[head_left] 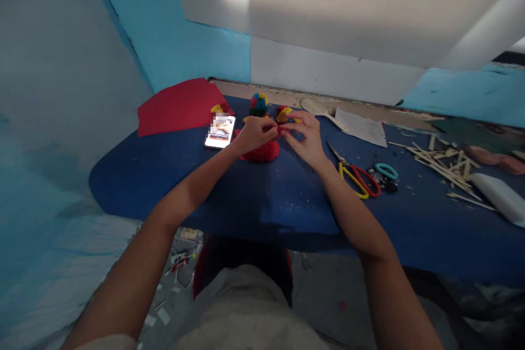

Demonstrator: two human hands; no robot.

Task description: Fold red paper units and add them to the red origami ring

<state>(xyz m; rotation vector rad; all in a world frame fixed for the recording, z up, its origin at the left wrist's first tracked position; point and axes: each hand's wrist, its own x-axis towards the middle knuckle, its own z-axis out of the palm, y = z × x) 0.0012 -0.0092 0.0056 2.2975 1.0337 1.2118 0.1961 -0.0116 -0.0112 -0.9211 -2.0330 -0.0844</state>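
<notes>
Over the blue table my left hand and my right hand meet, fingertips almost touching. Between them is a small red piece, pinched by both; its material is too small to make out. Right below my left hand lies a fluffy red yarn pom-pom. Behind the hands stands a multicoloured yarn ball, blue, red, yellow and green. Red-and-yellow yarn pieces lie beside it, partly hidden by my right hand. A lit phone rests left of my left hand.
Red sheet lies at the back left. Scissors with yellow and red handles lie right of my right forearm, near a teal ring. Farther off are a hairbrush, a white sheet, wooden sticks and a white bottle-like object.
</notes>
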